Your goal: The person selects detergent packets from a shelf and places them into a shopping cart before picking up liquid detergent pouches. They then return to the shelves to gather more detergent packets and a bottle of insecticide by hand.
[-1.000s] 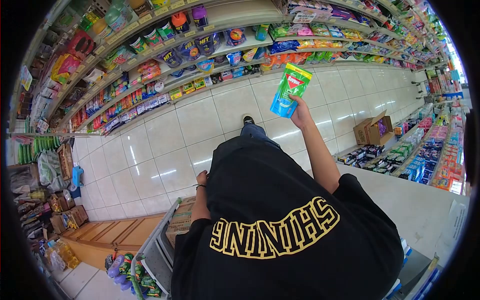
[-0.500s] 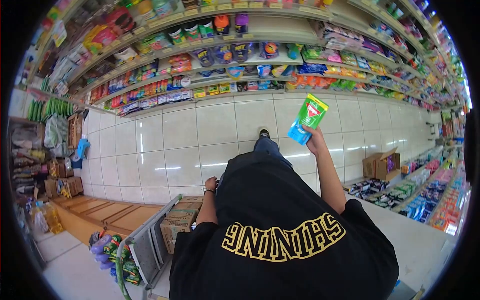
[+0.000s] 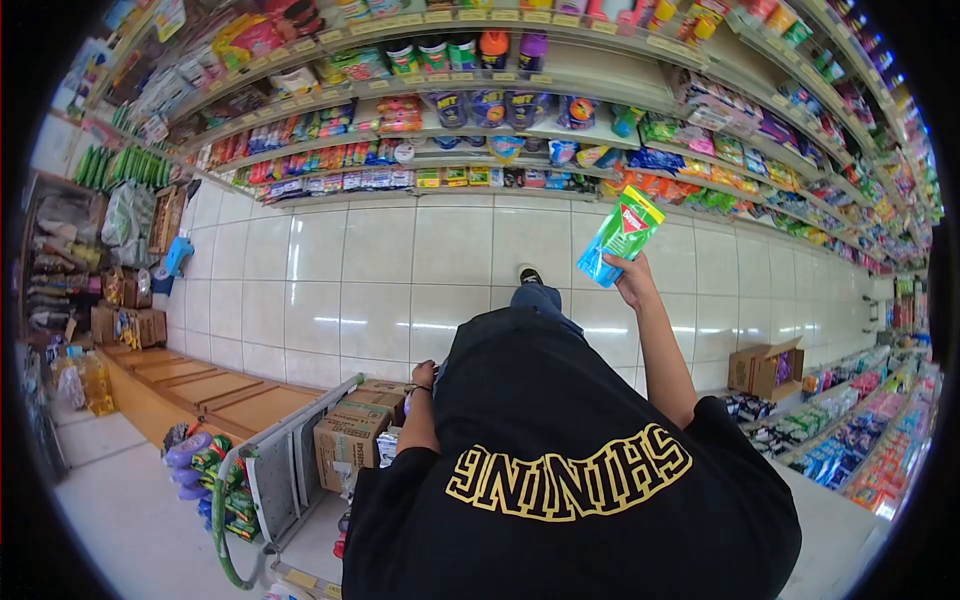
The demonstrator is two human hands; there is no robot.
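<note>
My right hand [image 3: 630, 281] grips the lower edge of a green and blue refill pouch [image 3: 622, 236] with a yellow top strip and a red label. The pouch is tilted, held out ahead of me over the tiled floor. Close to my left side hangs my left hand [image 3: 424, 374], its fingers loosely curled with nothing visible in them. A dark band circles that wrist. Part of the left hand is hard to make out against my dark clothes.
Ahead run long shelves [image 3: 590, 125] of pouches, bottles and packets. At left are a folding trolley [image 3: 290, 485], stacked cartons [image 3: 345, 445] and a wooden panel [image 3: 190, 385]. An open cardboard box [image 3: 757, 370] stands on the right, near low product racks [image 3: 830, 430].
The shelves have shifted rightward in view, and more tiled floor shows ahead. The pouch leans slightly further right, still in my right hand. My left hand stays by my side.
</note>
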